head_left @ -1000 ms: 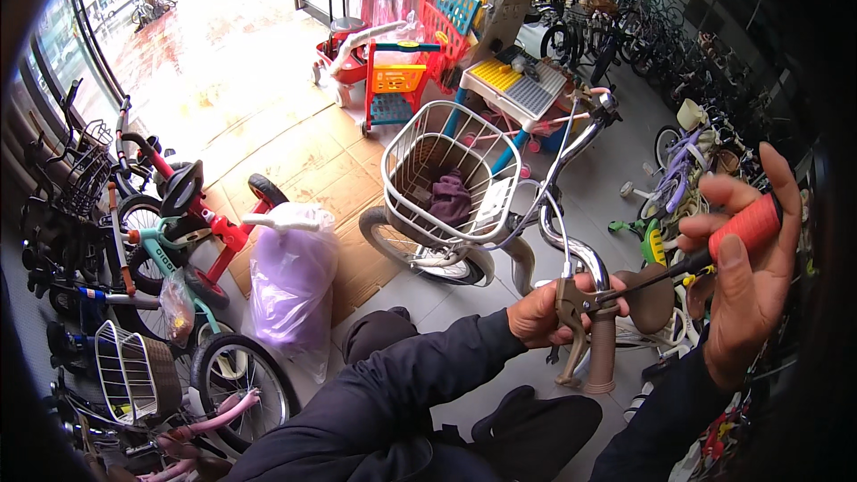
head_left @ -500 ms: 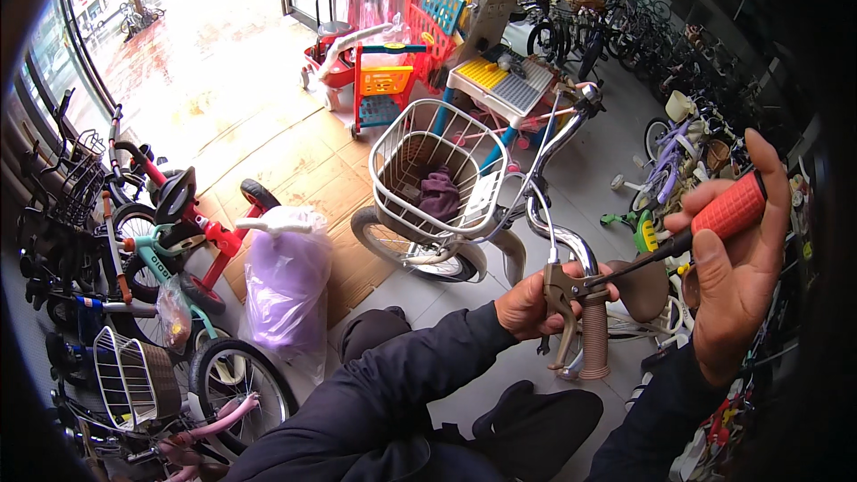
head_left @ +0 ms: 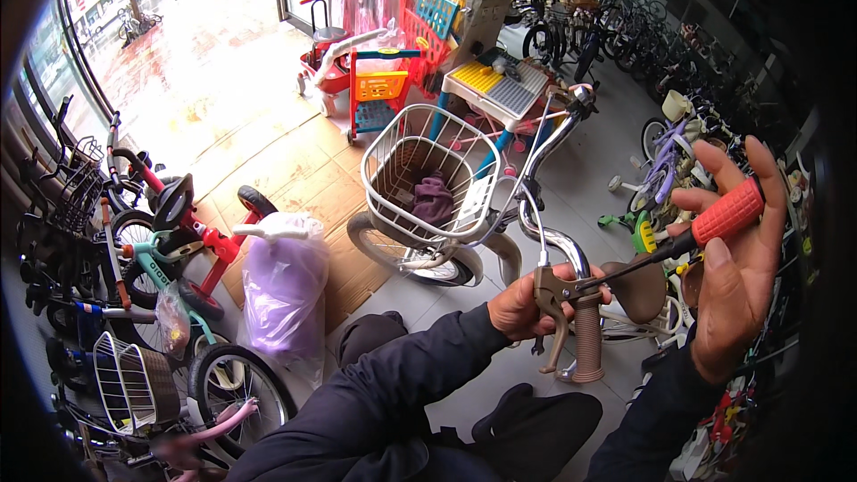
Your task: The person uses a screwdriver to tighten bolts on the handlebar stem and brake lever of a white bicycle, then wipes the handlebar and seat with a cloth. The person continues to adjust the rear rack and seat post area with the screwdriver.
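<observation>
Red-handled screwdriver [head_left: 728, 211] is gripped in the right hand [head_left: 739, 290], shaft angled to the tan brake lever [head_left: 553, 312]. Left hand [head_left: 515, 308] has that lever clasped, just beside the ribbed grip [head_left: 588, 339] on the chrome handlebar [head_left: 571, 248]. Further out: white wire basket [head_left: 457, 235] with purple cloth [head_left: 433, 200] inside, then a toy shopping cart [head_left: 379, 87].

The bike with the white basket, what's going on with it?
A person is at its handlebar. Their left hand holds the brake lever by its bracket, next to the brown grip. The right hand holds a red-handled screwdriver, its shaft pointing at that bracket; whether the tip is seated in a screw is too small to tell. A purple cloth lies in the basket.
</observation>
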### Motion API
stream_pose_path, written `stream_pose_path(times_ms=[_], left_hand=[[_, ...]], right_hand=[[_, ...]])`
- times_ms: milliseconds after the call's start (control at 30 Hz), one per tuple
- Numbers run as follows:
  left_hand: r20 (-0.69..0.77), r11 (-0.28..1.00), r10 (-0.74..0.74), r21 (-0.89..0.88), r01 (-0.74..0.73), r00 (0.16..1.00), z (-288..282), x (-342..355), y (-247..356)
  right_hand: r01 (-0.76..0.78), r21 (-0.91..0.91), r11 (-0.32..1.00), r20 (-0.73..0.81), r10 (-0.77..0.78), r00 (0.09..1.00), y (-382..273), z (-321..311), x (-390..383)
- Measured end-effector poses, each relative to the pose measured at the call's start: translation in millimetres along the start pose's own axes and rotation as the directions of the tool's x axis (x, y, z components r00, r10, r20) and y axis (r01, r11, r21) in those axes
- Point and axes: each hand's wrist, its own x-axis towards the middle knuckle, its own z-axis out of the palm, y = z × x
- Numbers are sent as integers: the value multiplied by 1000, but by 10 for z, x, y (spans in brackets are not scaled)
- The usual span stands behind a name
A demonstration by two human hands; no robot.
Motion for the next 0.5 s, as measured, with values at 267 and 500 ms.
stream_pose_path(times_ms=[267,500], left_hand=[[-122,978,-61,193,83,991,42,2,50],[-149,975,-58,205,88,987,93,17,69]], right_hand=[[32,-395,918,-77,-68,995,29,-129,-93],[-15,-45,999,-42,14,999,69,-143,-78]])
